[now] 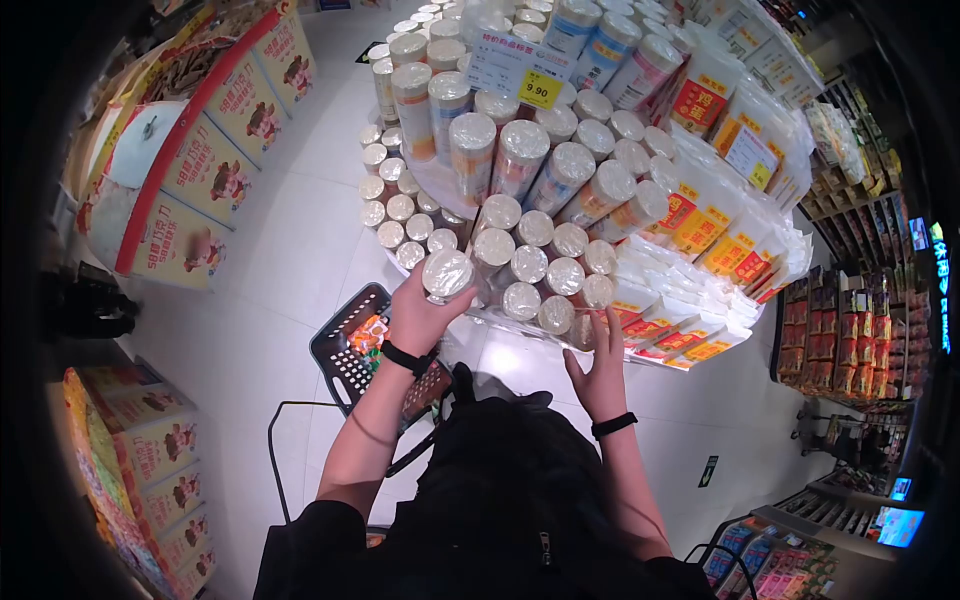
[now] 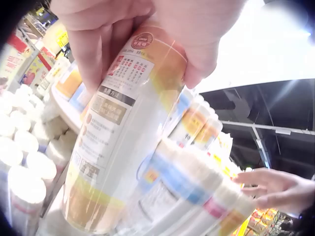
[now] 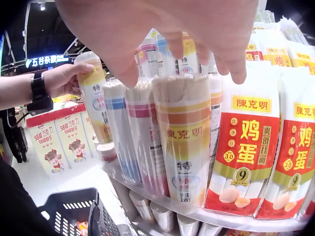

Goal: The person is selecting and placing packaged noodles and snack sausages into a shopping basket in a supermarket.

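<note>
My left hand (image 1: 412, 318) grips a round paper-wrapped pack of dried noodles (image 2: 115, 142) near its top, fingers and thumb round it. The pack is white with orange-yellow ends and printed text. It leans at the left side of a tiered display, apart from the standing rolls. My right hand (image 1: 600, 378) is at the display's front edge with its fingers spread and nothing in them. In the right wrist view those fingers hang over the top of an orange-banded noodle roll (image 3: 182, 137). Rolls with pink (image 3: 141, 132) and blue bands stand beside it.
Flat red-and-yellow egg noodle packs (image 3: 245, 157) line the shelf to the right. A black shopping basket (image 1: 322, 345) with an orange packet (image 1: 368, 335) inside is below my left arm. A price sign (image 1: 510, 70) tops the display. Printed cartons (image 1: 195, 175) stand across the aisle.
</note>
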Motion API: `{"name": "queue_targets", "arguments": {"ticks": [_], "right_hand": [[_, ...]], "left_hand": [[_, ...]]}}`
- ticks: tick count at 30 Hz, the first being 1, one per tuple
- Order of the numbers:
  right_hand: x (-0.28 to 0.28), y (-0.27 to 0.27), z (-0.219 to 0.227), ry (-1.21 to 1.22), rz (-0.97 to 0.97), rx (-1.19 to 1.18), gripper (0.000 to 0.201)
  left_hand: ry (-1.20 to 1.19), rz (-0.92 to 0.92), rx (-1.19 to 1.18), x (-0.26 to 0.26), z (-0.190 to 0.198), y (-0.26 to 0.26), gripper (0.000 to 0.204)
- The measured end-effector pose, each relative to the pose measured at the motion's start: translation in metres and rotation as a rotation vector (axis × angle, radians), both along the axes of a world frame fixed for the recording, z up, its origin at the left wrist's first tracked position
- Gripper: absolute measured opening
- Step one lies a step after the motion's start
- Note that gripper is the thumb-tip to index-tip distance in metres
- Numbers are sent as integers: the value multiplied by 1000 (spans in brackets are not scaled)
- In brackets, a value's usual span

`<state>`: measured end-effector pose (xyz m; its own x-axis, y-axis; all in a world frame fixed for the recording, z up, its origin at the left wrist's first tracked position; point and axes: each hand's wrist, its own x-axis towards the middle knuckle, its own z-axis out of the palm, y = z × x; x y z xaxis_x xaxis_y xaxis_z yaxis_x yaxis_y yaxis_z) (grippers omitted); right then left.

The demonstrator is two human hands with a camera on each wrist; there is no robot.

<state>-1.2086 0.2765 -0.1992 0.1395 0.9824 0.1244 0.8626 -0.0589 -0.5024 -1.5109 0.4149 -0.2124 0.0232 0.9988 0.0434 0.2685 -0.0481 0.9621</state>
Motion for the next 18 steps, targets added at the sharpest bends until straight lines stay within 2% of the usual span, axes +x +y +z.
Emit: {"name": "queue_targets", "arguments": {"ticks": [2, 5, 7, 9, 10, 12, 13, 15, 16, 18], "right_hand": [[-4, 1, 16, 55, -31, -6, 82], [-3, 0, 41, 74, 7, 113, 71], [-9, 0, 69, 108, 28, 187, 58], [-8, 0, 93, 227, 135, 141, 46], [-9, -3, 99, 474, 173, 29, 42], [-15, -7, 115, 908, 284, -105, 34], [-15, -9, 117, 1011, 362, -96, 37], [-17, -10, 139, 1302, 337, -62, 42], [-10, -12, 147, 1311, 318, -86, 43], [8, -20, 156, 1338, 283, -134, 47]], "left_hand": [[-11, 35, 48, -17, 26, -7, 59], [-69, 47, 125, -45, 68, -23, 58], [-287, 66, 110, -51, 89, -35, 63], [-498, -7, 16, -46, 101, -49, 65], [-595, -49, -33, -42, 110, -55, 67], [-699, -235, -185, -11, 131, -72, 76], [-757, -325, -294, 6, 135, -81, 77], [-799, -502, -460, 44, 135, -95, 76], [-822, -570, -482, 64, 124, -103, 74], [-670, -667, -474, 98, 117, -117, 66]]}}
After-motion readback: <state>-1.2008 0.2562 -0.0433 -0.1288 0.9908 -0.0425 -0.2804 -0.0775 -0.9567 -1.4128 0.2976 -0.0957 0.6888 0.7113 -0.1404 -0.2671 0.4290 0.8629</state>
